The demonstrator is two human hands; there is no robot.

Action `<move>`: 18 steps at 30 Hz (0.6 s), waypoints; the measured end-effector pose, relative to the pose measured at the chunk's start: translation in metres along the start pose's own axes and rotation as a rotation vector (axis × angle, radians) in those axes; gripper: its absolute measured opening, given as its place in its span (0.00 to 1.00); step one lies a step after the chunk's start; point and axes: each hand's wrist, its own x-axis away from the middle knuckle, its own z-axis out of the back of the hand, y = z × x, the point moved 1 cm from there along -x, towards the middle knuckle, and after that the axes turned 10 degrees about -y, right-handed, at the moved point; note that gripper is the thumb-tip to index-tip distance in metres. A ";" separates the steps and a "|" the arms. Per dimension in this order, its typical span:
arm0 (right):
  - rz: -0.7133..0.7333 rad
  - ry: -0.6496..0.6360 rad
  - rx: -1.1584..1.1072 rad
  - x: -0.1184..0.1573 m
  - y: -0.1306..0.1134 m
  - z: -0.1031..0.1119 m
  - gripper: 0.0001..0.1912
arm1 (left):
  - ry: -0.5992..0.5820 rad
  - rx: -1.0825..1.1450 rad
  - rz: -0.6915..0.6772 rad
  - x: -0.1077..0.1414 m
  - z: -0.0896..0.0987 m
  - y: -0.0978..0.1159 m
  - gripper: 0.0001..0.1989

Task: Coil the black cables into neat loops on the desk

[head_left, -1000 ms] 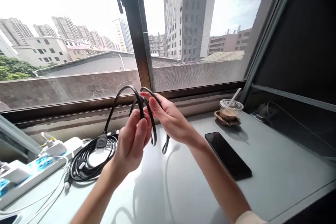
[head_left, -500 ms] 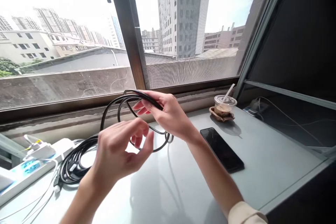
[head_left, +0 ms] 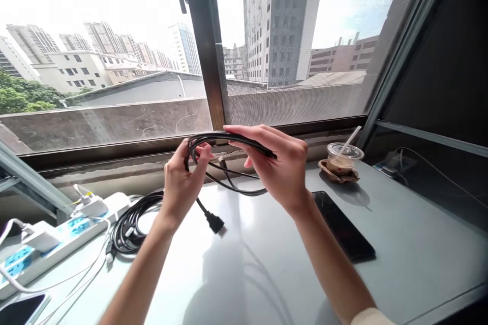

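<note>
A black cable (head_left: pixel 236 135) is looped in the air between both hands, above the light table. My left hand (head_left: pixel 182 180) is wrapped round the left side of the loops. At the right side, my right hand (head_left: pixel 280 162) grips the loops between thumb and fingers. One black plug (head_left: pixel 215 223) with a metal end hangs below my left hand. A second connector (head_left: pixel 222 162) shows behind the loops, between the hands. Another coiled black cable (head_left: pixel 127 223) lies on the table to the left of my left hand.
White power strips (head_left: pixel 64 236) with plugs and thin white cords run along the left. A black phone (head_left: pixel 345 228) lies right of my right forearm, with an iced drink cup (head_left: pixel 340 162) behind it. Another phone (head_left: pixel 25 310) is at the lower left. A window stands behind the table.
My left hand has moved up and taken hold of the cable loops. My right hand has moved right. The hanging plug and the phone at the lower left now show.
</note>
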 end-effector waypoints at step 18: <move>-0.429 -0.106 -0.606 -0.008 -0.003 -0.007 0.16 | -0.372 0.354 0.443 -0.007 -0.022 -0.034 0.18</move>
